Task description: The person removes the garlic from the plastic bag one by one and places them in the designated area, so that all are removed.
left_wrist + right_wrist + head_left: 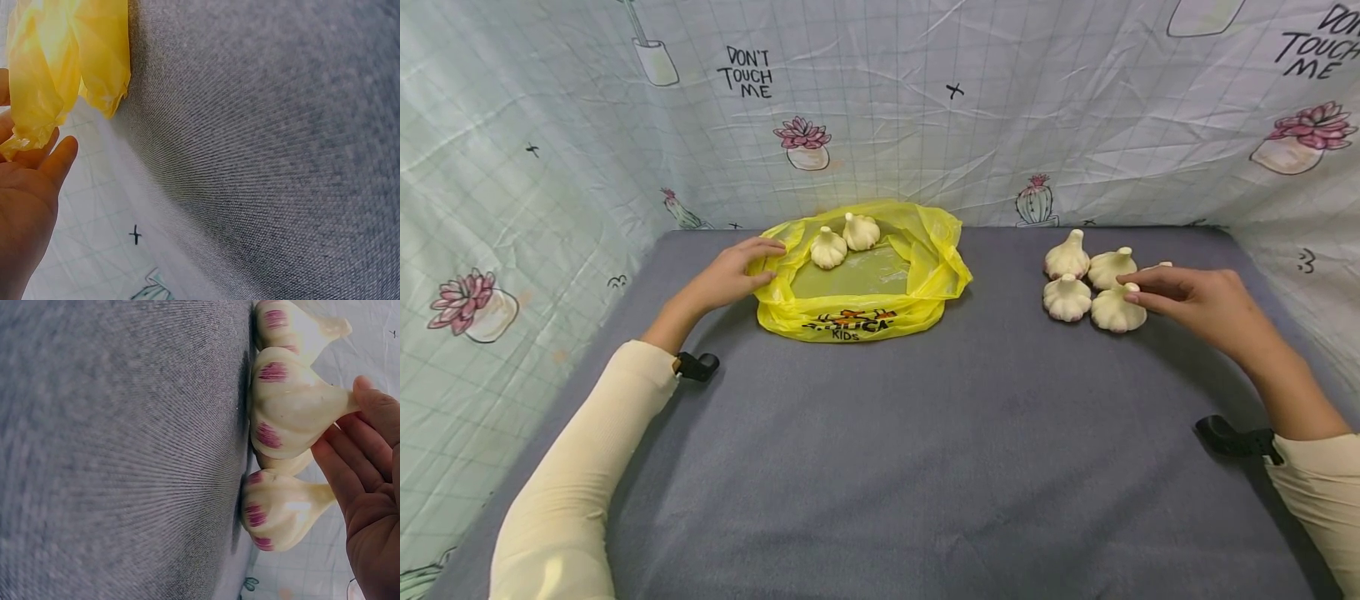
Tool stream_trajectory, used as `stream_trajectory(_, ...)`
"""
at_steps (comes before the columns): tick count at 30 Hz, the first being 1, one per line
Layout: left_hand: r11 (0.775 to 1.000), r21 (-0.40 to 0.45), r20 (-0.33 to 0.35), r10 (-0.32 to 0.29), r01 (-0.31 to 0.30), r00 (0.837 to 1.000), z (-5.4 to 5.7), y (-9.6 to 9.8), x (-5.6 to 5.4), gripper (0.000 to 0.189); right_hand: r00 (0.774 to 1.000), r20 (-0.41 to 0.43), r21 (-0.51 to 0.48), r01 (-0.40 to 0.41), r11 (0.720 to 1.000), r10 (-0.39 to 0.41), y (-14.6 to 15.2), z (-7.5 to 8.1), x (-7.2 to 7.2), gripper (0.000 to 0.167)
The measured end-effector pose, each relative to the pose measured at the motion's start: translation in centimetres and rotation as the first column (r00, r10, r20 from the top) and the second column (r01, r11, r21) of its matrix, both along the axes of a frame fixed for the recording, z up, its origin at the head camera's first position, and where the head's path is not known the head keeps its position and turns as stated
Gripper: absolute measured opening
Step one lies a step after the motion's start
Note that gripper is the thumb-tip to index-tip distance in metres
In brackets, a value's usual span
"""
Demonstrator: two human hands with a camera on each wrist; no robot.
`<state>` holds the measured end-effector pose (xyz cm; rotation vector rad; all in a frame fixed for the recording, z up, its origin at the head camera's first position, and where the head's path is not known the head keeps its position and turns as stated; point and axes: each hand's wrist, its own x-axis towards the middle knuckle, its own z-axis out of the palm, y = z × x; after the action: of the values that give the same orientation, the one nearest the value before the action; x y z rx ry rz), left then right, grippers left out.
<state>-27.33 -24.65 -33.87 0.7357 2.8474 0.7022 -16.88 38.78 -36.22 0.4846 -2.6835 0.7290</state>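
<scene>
A yellow plastic bag (pixel 850 321) with printed lettering lies with its mouth open at the back of the table, and two garlic bulbs (pixel 828 248) sit inside it. My left hand (pixel 724 273) holds the bag's left rim, with the thin plastic between thumb and fingers in the left wrist view. To the right, my right hand (pixel 1213 308) pinches the stem of the front garlic bulb (pixel 294 406), thumb on one side and fingers on the other. That bulb appears to rest on the cloth. Several other garlic bulbs (pixel 1067 297) stand close around it, one partly hidden behind the hand.
A grey cloth (pixel 925 450) covers the table. Behind and beside it hangs a pale curtain (pixel 887 108) printed with potted plants and words. A black wrist strap mount (pixel 698 367) sits at the left wrist, another black mount (pixel 1232 437) at the right.
</scene>
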Motion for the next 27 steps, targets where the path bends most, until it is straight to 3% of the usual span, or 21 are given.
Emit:
stream_trajectory(7,1.0,-0.01,0.001,-0.002,0.002,1.0,-0.1,-0.1,-0.3,0.046,1.0,0.024,0.005,0.009,1.0,-0.009,-0.1,0.3,0.0,0.019)
stream_trajectory(13,1.0,-0.01,0.001,-0.005,0.005,1.0,-0.1,-0.1,-0.4,0.046,0.998,0.052,-0.064,-0.03,0.997,0.033,-0.1,0.5,-0.1,0.029)
stream_trajectory(20,1.0,-0.005,0.001,0.0,0.0,1.0,0.0,0.1,-0.3,0.046,0.992,-0.105,-0.104,-0.08,0.991,0.069,-1.6,2.0,0.0,0.032)
stream_trajectory(27,1.0,-0.006,0.0,-0.001,0.001,1.0,0.1,0.1,-0.3,0.046,0.959,-0.192,-0.115,-0.233,0.966,0.209,-5.6,3.6,-0.6,0.035)
